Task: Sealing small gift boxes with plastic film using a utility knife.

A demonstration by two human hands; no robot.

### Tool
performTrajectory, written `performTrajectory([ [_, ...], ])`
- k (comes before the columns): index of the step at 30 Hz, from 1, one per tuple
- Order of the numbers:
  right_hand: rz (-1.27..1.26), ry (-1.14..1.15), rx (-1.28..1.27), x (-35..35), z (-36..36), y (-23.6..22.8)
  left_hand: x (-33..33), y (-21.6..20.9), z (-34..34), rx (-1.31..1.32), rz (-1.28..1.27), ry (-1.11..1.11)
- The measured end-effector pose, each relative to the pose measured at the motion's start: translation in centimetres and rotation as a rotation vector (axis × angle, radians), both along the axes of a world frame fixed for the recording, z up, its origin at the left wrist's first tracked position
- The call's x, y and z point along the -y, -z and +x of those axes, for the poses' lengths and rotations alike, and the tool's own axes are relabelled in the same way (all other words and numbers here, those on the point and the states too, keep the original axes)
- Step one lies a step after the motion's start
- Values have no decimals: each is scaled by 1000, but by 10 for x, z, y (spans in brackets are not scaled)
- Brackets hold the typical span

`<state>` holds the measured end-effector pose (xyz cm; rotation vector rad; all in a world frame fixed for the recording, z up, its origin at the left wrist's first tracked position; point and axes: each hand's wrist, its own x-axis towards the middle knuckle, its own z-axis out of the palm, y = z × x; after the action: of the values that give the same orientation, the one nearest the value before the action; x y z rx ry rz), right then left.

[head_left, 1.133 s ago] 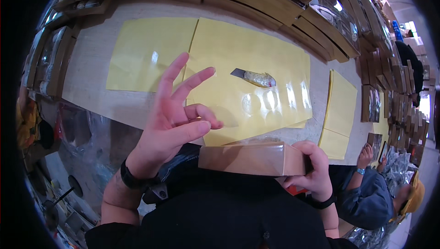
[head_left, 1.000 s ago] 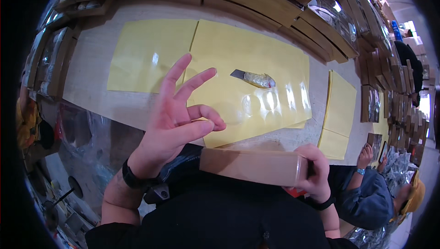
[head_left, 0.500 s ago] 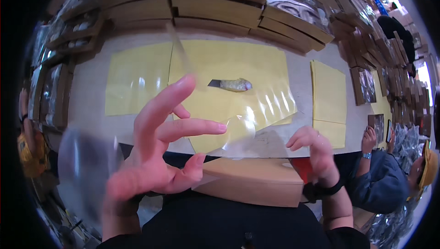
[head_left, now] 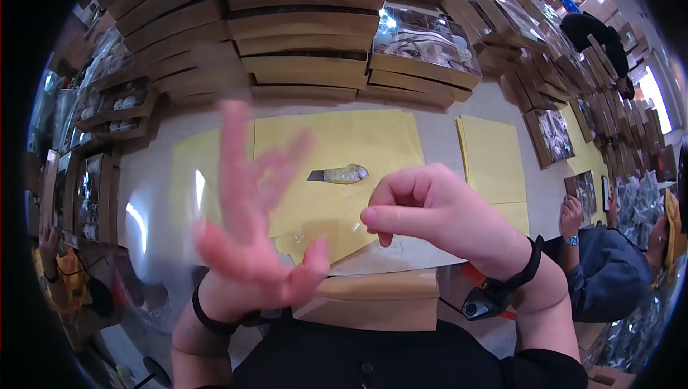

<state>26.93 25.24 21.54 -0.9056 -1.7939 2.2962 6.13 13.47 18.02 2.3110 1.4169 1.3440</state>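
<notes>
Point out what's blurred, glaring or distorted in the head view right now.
Head view: the bare left hand is smeared by blur, while the bare right hand looks sharper; head view: white glare streaks lie left of that blurred hand; head view: stacked brown cardboard boxes bow with fisheye distortion, and the corners go black.

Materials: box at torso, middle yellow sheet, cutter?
Brown box: likely cardboard, smooth, straight folded edges. Yellow sheet: probably paper or card, mostly matte, thin. Cutter: blade seemingly dull-grey metal; handle wrapped, perhaps in clear film, from crinkled glints.
</notes>
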Motion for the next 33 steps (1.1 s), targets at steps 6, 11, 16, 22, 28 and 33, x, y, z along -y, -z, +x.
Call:
performTrajectory([
  [6, 84, 36, 17, 1, 5, 6, -17, -5, -2, 364, 120, -232],
  [11, 112, 28, -9, 8, 0, -3, -7, -21, 5, 206, 19, -38],
  [16, 97, 25, 24, 11, -2, -5, -8, -38, 8, -229, 12, -46],
  [22, 299, 9, 6, 21, -7, -5, -8, -35, 8, -185, -22, -24],
  [28, 451, -35, 47, 23, -8, -7, -10, -11, 4, 23, 51, 6],
  [33, 691, 6, -8, 24, -9, -2, -11, -12, 5, 42, 18, 44],
])
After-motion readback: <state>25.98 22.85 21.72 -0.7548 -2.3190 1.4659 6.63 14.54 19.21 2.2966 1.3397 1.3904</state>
